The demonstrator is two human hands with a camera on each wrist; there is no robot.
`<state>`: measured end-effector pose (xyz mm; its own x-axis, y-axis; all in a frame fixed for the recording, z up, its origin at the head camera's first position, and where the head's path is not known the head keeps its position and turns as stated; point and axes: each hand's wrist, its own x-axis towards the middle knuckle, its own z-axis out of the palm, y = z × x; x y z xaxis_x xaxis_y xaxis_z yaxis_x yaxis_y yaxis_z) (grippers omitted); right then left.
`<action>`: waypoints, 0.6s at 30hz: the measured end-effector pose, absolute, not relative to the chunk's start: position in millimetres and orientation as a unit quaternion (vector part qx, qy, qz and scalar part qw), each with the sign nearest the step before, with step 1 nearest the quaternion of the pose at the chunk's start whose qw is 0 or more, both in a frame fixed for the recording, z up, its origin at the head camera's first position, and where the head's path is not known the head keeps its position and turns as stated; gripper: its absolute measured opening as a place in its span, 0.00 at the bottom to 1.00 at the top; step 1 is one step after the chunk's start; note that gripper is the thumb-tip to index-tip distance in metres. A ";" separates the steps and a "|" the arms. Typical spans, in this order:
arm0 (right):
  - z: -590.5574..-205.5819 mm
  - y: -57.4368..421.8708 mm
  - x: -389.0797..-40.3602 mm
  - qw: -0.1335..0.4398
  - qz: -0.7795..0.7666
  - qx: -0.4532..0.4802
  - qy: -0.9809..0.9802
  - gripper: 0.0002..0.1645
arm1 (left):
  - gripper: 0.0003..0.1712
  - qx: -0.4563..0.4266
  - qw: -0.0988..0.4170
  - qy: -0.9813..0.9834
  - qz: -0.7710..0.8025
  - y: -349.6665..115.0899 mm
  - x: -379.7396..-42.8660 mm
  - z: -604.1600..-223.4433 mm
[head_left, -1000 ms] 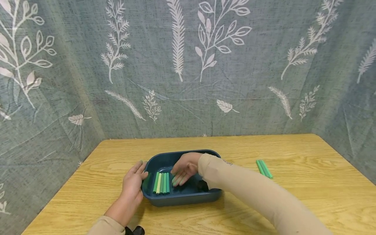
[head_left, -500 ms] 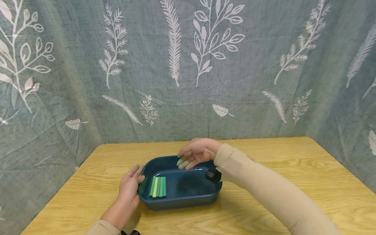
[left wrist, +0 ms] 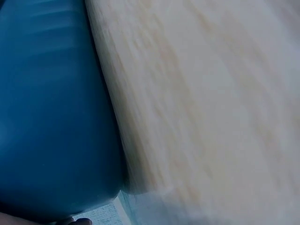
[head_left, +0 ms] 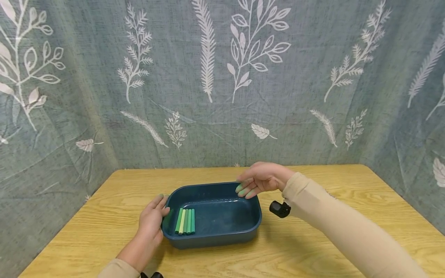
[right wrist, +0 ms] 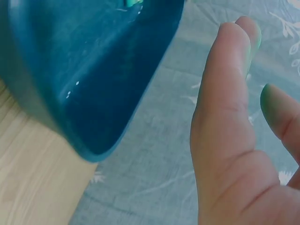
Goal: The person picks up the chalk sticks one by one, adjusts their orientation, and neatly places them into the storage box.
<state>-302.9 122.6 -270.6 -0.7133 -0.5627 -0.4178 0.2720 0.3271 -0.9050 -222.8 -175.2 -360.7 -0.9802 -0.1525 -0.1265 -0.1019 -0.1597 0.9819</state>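
A dark blue plastic basin [head_left: 212, 235] stands on the table. Inside, at its left end, several green and pale yellow chalk-like sticks [head_left: 185, 221] lie side by side. My left hand [head_left: 151, 218] holds the basin's left end, thumb over the rim and fingers along the outer wall. My right hand [head_left: 262, 179] hovers above the far right corner of the rim, holding nothing. Its fingers are nearly straight, with green smudges on the tips. In the right wrist view the fingers [right wrist: 225, 103] are apart from the basin wall [right wrist: 101, 117].
The wooden table [head_left: 306, 243] reaches back to a blue-green curtain [head_left: 222, 139] with white leaf prints. A black wrist camera [head_left: 280, 209] hangs below the right sleeve [head_left: 333, 216], to the right of the basin.
My right hand has risen out of the basin and moved right, to above its far right corner. Two green sticks on the right of the table are now hidden behind the right arm.
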 end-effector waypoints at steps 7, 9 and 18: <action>-274.6 142.0 -297.4 0.352 -0.575 -0.103 0.731 0.27 | 0.34 0.095 0.016 -0.648 -0.755 -175.1 -222.5 -360.1; -275.1 146.6 -295.9 0.348 -0.578 -0.101 0.731 0.27 | 0.34 0.097 0.016 -0.649 -0.754 -175.7 -222.2 -360.3; -277.5 174.6 -288.9 0.328 -0.591 -0.096 0.731 0.17 | 0.34 0.092 0.015 -0.648 -0.756 -176.4 -222.2 -361.8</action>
<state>-288.9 174.6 -277.5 -0.7660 -0.5283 -0.3663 0.2477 0.2832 -0.9265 -222.2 -176.4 -361.8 -0.9828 -0.1420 -0.1184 -0.0954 -0.1593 0.9826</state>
